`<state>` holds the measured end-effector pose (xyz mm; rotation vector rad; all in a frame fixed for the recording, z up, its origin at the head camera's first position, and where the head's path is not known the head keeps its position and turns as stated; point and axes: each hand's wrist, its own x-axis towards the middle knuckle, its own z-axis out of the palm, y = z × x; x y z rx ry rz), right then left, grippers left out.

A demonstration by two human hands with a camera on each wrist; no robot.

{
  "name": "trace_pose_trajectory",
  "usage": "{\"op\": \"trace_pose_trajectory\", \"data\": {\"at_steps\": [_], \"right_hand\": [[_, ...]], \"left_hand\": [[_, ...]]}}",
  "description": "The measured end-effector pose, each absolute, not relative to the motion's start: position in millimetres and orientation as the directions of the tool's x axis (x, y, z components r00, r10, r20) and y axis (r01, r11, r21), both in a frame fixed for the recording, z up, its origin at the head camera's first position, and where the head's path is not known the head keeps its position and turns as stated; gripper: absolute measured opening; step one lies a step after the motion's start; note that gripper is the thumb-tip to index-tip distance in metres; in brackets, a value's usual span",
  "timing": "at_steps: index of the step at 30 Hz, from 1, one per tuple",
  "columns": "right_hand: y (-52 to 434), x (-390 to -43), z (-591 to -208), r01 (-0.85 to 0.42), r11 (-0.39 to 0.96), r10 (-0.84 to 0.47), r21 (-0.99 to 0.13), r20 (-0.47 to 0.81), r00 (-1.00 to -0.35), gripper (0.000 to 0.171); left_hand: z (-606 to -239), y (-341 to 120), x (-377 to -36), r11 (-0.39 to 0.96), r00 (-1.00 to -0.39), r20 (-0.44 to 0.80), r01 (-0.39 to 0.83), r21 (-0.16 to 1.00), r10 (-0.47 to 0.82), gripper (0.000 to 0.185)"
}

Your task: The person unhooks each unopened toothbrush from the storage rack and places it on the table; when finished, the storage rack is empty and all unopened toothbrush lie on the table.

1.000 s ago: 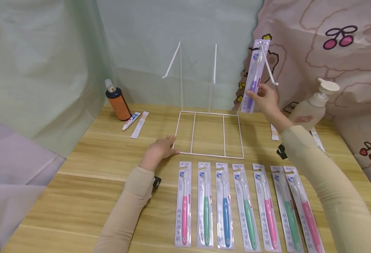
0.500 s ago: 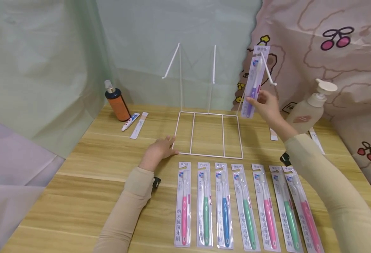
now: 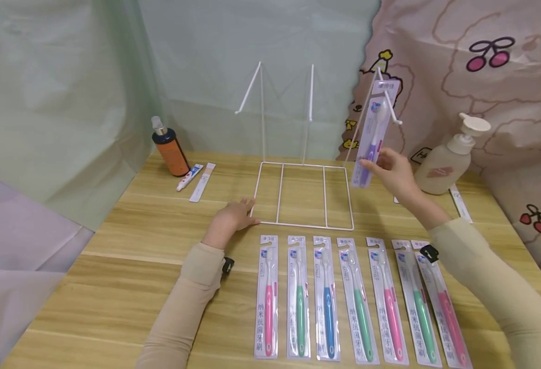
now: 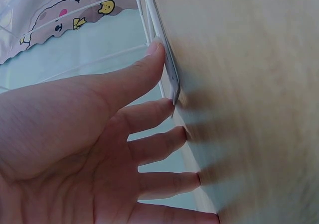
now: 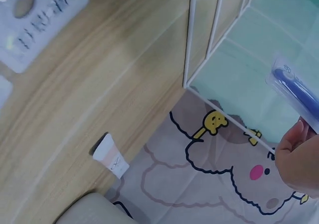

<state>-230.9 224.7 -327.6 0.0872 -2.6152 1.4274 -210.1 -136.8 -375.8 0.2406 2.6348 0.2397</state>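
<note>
My right hand [image 3: 397, 171] pinches the lower part of a purple toothbrush in a clear blister pack [image 3: 372, 136], thumb in front. The right-hand hook [image 3: 392, 108] of a white wire rack [image 3: 298, 225] passes through the top of the pack, which hangs tilted partway along it. In the right wrist view only the pack's lower end [image 5: 298, 92] shows beside the fingers. My left hand [image 3: 234, 215] rests at the rack's front left corner. Seen from the left wrist, its thumb [image 4: 154, 55] lies against the rack and the spread fingertips touch the tabletop.
Several packaged toothbrushes [image 3: 300, 318] in pink, green and blue lie in a row before the rack. An orange spray bottle [image 3: 173, 154], a small toothpaste tube [image 3: 189, 178] and a slim sachet [image 3: 202, 183] are at left. A pump bottle [image 3: 443, 164] stands at right.
The purple toothbrush pack has come forward and down along the right hook, with my right hand moving down and toward me. My left hand stays where it was.
</note>
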Motion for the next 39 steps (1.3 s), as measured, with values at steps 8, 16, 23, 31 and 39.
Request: {"op": "trace_pose_trajectory", "data": {"at_steps": [8,16,23,31,39], "right_hand": [[233.0,-209.2,-328.6,-0.16,0.541,-0.004,-0.826,0.187,-0.982,0.042],[240.3,-179.8,-319.0,-0.208,0.595,-0.102,-0.777,0.184,-0.978,0.035],[241.8,-154.2,-318.0,-0.312,0.648,-0.209,-0.695,0.232,-0.95,0.024],[245.7,-136.7,-314.7,-0.356,0.618,-0.212,-0.701,0.287,-0.934,0.028],[246.8,-123.2,-307.1,-0.36,0.535,-0.207,-0.765,0.294,-0.933,0.023]], "left_hand": [[-375.9,-137.5,-210.4,0.968,-0.867,-0.45,0.124,0.22,0.213,0.069],[-371.8,-136.3,-209.5,0.968,-0.868,-0.45,0.122,0.221,0.212,0.069],[-373.5,-136.5,-210.3,0.968,-0.864,-0.457,0.12,0.222,0.212,0.069],[-376.1,-136.7,-212.6,0.965,-0.866,-0.448,0.129,0.227,0.221,0.069],[-375.3,-137.0,-212.1,0.967,-0.862,-0.456,0.133,0.215,0.22,0.069]]}}
